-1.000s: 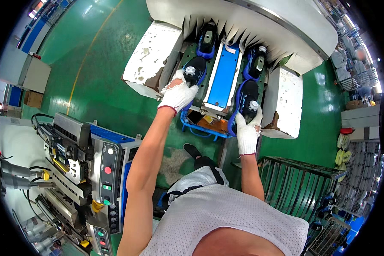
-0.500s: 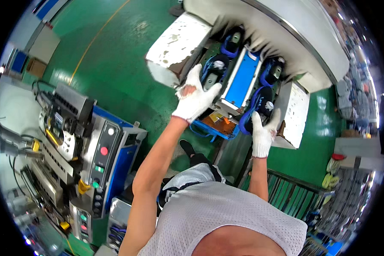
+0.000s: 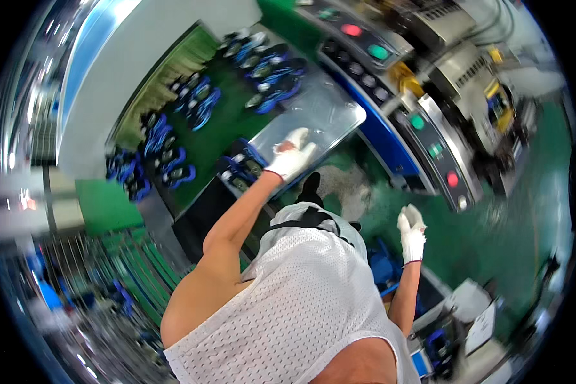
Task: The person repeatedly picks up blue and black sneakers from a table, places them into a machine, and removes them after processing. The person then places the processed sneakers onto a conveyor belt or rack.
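Observation:
My left hand, in a white glove worn through to bare skin at one spot, reaches over a shiny metal tabletop. Its thumb and fingers are apart, and nothing is in them. Close to its left, a few black and blue shoes sit at the table's edge. Out to the right, my gloved right hand hangs over the green floor, fingers loosely extended and holding nothing. Beyond the left hand, more black and blue shoes stand in rows on a green surface.
A machine control panel with red and green buttons runs along the right. At the far left is a white machine housing with a fringed opening. Metal racks stand at the lower left. More equipment is at the lower right.
I have turned away from the shoe-holding fixture to the metal table and shoe rows. Both hands have left the shoes they were at; the right now hangs out to the side.

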Demonstrator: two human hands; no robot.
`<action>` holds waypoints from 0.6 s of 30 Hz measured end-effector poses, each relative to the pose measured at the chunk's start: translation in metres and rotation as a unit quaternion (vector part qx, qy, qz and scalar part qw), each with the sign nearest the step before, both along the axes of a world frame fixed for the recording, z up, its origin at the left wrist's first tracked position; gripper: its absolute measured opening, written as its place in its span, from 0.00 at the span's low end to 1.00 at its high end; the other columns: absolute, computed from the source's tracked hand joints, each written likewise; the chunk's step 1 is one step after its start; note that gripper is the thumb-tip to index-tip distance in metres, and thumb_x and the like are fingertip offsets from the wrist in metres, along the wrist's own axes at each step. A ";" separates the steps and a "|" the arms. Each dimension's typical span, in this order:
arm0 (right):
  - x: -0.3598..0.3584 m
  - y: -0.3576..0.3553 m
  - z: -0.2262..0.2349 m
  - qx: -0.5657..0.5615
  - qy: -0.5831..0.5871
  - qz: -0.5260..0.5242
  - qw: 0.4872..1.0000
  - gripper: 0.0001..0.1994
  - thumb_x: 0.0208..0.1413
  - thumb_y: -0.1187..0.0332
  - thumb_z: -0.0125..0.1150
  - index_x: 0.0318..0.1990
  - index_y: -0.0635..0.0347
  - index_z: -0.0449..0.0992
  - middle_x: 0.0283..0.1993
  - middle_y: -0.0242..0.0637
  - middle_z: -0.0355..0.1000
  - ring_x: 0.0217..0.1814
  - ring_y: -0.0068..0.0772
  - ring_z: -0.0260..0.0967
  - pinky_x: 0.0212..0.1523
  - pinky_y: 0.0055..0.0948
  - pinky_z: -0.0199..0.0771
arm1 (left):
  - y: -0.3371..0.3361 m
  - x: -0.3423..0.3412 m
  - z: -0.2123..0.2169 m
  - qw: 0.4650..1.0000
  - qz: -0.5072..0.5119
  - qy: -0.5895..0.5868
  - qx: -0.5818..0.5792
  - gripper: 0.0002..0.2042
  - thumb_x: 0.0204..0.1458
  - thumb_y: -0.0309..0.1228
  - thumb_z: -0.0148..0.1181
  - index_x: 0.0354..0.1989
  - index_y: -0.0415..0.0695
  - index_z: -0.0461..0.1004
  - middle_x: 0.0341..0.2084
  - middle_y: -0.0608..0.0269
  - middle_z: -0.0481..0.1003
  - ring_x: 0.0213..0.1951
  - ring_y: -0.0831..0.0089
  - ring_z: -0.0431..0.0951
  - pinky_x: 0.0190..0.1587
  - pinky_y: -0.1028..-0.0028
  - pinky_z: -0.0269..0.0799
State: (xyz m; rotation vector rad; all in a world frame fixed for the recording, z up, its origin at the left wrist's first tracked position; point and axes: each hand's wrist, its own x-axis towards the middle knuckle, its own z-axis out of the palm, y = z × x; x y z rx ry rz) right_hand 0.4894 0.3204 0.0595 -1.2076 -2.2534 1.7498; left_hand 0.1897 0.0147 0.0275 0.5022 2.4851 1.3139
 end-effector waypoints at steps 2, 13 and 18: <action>-0.034 -0.006 -0.030 -0.023 -0.039 0.074 0.996 0.25 0.63 0.71 0.63 0.66 0.68 0.66 0.64 0.53 0.72 0.64 0.43 0.73 0.64 0.37 0.73 | -0.113 -0.031 -0.039 0.975 0.206 0.029 0.073 0.26 0.57 0.36 0.64 0.60 0.34 0.70 0.56 0.40 0.75 0.56 0.49 0.77 0.60 0.59 0.71; -0.130 0.008 -0.059 0.278 -0.309 0.422 0.806 0.31 0.62 0.50 0.58 0.65 0.63 0.70 0.68 0.57 0.65 0.67 0.53 0.68 0.61 0.49 0.73 | -0.429 0.019 -0.092 0.746 0.618 0.005 -0.248 0.37 0.56 0.48 0.66 0.69 0.41 0.63 0.66 0.36 0.62 0.65 0.42 0.65 0.65 0.49 0.62; -0.159 -0.024 -0.034 0.117 -0.338 0.327 0.875 0.29 0.56 0.57 0.66 0.62 0.64 0.73 0.55 0.51 0.78 0.56 0.45 0.77 0.56 0.39 0.76 | -0.462 -0.051 -0.125 0.759 0.569 -0.028 -0.314 0.20 0.65 0.49 0.52 0.55 0.47 0.74 0.56 0.48 0.74 0.56 0.44 0.75 0.53 0.50 0.71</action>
